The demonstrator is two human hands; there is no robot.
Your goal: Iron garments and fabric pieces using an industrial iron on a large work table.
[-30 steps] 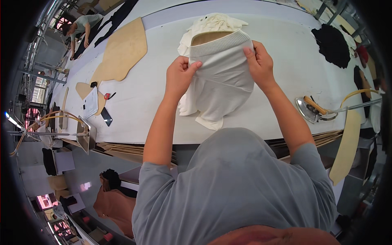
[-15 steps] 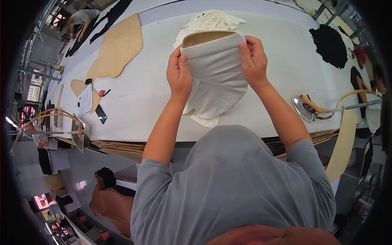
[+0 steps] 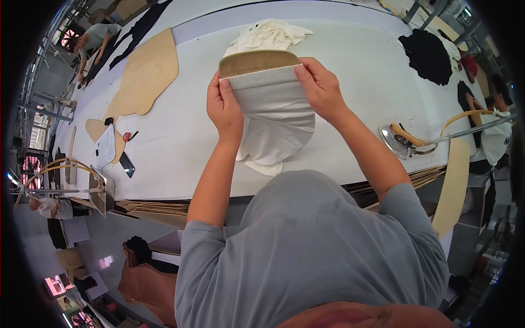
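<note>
A white knit garment piece (image 3: 279, 117) with a ribbed edge is pulled over a tan flat board (image 3: 260, 61). The board's rounded end sticks out past the ribbing on the far side. My left hand (image 3: 225, 112) grips the left corner of the ribbed edge, thumb on top. At the right corner, my right hand (image 3: 324, 90) pinches the ribbing against the board in the same way. The fabric's loose end hangs down toward me onto the table. Just beyond lies a crumpled heap of cream-white knit fabric (image 3: 270, 35).
On the right of the white table (image 3: 350, 147) rests an iron (image 3: 396, 143) with a wooden handle and hose. Black fabric (image 3: 427, 57) lies at far right. Tan pattern boards (image 3: 145, 74), a phone (image 3: 127, 164) and a tape measure (image 3: 127, 136) are leftward. Other people work at both sides.
More of the tan board now shows beyond the ribbed edge. Both hands, still gripping the corners, have come slightly nearer to me; the whole view has shifted a little.
</note>
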